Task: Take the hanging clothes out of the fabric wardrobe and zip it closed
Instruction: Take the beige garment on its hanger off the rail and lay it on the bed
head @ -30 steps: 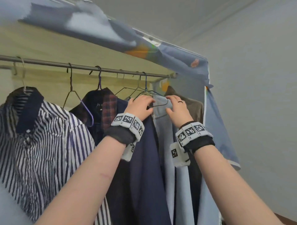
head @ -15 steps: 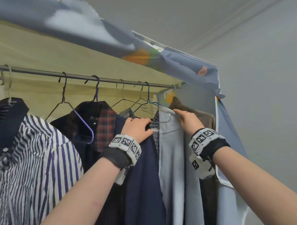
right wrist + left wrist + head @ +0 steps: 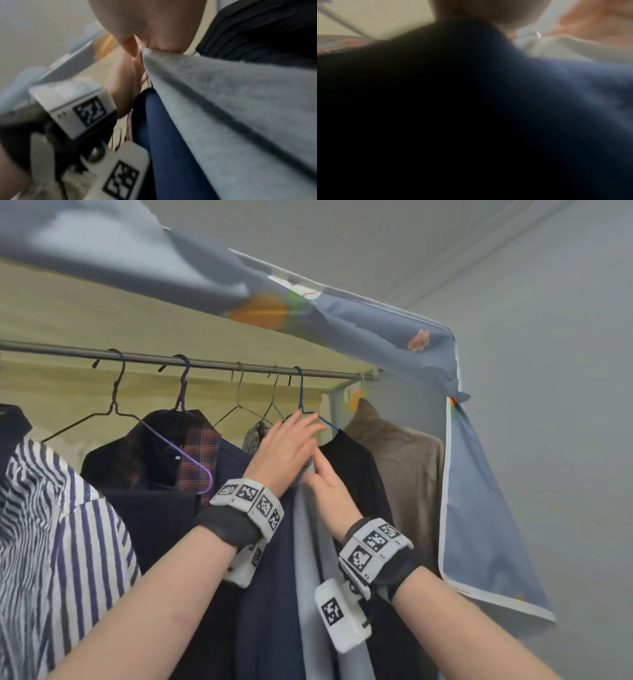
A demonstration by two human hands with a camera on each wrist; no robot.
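Note:
The fabric wardrobe [image 3: 479, 508] stands open, its front cover rolled up on top [image 3: 137, 261]. Clothes hang from the rail [image 3: 205, 362]: a striped shirt [image 3: 51, 525], a dark jacket over plaid [image 3: 154, 457], a navy garment [image 3: 270, 577], a black one [image 3: 349, 467] and a brown one [image 3: 404, 474]. My right hand [image 3: 325, 481] pinches the top of a grey garment [image 3: 308, 542] between navy and black; the right wrist view shows the pinch on the grey garment [image 3: 223, 101]. My left hand [image 3: 287, 446] reaches with straight fingers up to the blue hanger [image 3: 301, 392].
An empty dark wire hanger [image 3: 113, 405] and a purple one [image 3: 185, 392] hang further left. The loose door flap hangs at the right edge. A plain grey wall [image 3: 565, 440] stands right of the wardrobe. The left wrist view is dark and pressed against navy cloth [image 3: 556, 88].
My right hand has slid left from the grey garment's shoulder to its top. The left hand has uncurled and reaches up at the hangers. The black garment now shows.

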